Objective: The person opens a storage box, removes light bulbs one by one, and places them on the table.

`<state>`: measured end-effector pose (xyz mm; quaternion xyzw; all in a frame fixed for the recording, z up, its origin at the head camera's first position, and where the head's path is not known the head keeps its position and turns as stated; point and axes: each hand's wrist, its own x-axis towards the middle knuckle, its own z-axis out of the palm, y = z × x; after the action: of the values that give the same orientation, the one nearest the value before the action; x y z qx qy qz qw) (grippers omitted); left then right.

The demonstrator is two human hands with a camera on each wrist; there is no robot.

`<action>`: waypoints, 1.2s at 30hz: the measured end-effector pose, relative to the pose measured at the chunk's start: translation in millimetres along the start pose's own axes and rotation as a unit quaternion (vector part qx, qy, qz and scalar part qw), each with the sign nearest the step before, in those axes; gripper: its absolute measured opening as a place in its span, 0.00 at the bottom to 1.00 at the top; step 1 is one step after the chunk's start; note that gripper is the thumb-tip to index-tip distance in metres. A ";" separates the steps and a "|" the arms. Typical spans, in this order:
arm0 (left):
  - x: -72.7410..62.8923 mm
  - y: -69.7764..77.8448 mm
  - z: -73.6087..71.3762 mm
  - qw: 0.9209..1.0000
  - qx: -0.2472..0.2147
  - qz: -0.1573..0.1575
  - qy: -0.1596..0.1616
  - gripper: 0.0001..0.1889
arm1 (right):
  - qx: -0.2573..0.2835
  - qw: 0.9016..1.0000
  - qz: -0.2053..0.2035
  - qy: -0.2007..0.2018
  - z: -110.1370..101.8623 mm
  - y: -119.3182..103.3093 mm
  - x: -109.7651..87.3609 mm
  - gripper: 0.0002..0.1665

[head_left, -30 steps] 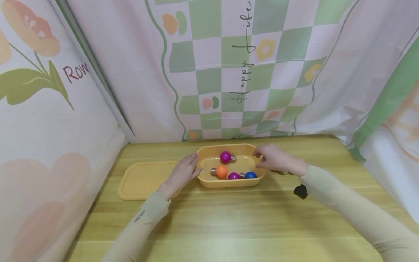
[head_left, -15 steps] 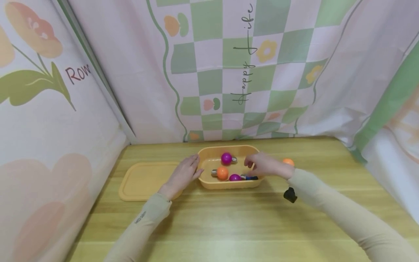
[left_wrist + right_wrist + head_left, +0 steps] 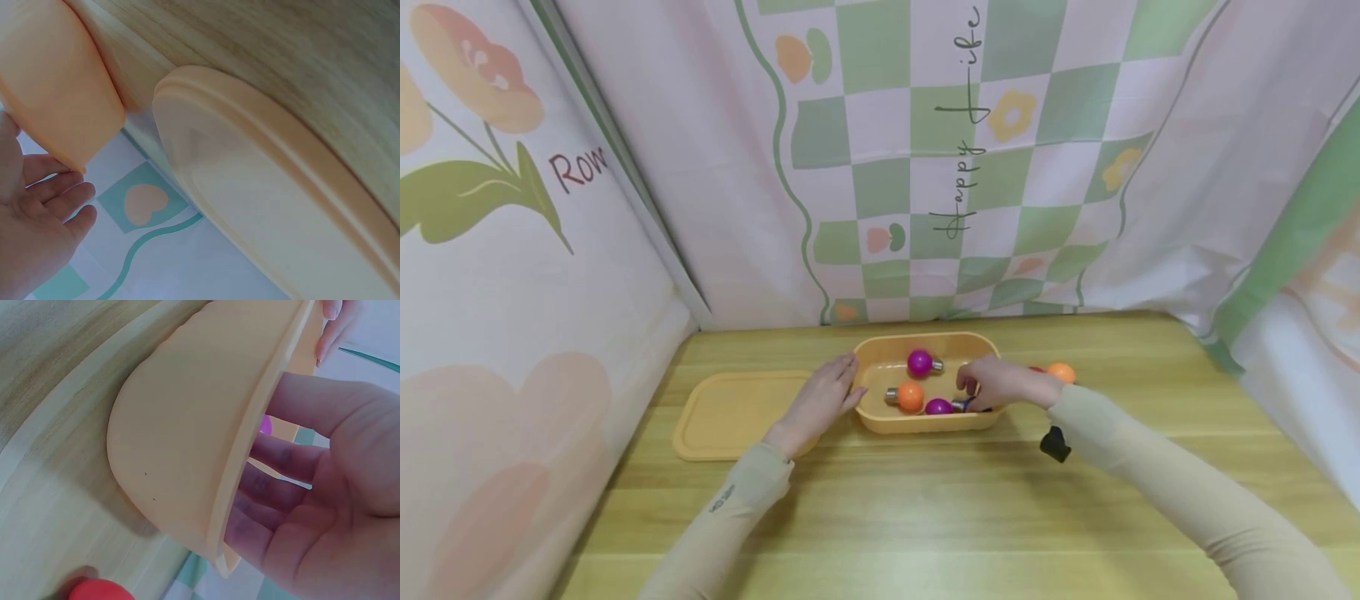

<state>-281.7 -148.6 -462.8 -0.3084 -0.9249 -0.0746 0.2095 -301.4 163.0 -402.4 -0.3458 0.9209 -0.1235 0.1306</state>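
A yellow-orange plastic box holds several coloured light bulbs in the head view. A purple bulb lies at its back and an orange bulb towards the front left. By the front wall is a second purple bulb. My left hand rests against the box's left end, fingers fairly straight at the rim. My right hand reaches over the right end, its fingers bent down inside, right above a blue bulb that it mostly covers. The box wall hides those fingertips in the right wrist view.
The box's flat lid lies on the wooden table at the left, partly under my left forearm. Right of the box are an orange bulb and a red bulb. A patterned curtain hangs behind the table.
My right hand has moved left from the box's right rim to inside it, covering most of the blue bulb. The orange and red bulbs outside have come into sight. My left hand has stayed put.
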 end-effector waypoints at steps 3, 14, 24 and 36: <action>-0.2 0.4 -0.8 1.000 0.003 0.003 0.000 0.28 | 0.002 1.000 0.005 -0.007 -0.2 -0.5 -0.3 0.17; 0.3 1.3 -1.9 1.000 0.002 0.004 0.005 0.28 | -0.010 1.000 0.007 -0.024 -1.7 -2.7 2.5 0.12; 1.1 1.4 -2.7 1.000 0.004 0.010 0.008 0.27 | -0.044 0.997 0.021 -0.068 -3.3 -4.6 8.5 0.09; 1.0 1.3 -0.3 1.000 -0.002 0.008 0.016 0.27 | -0.013 0.999 0.021 -0.046 -2.8 3.4 8.4 0.11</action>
<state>-281.6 -147.1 -462.1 -0.3148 -0.9189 -0.0800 0.2237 -310.4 160.3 -402.2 -0.3338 0.9224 -0.0925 0.1707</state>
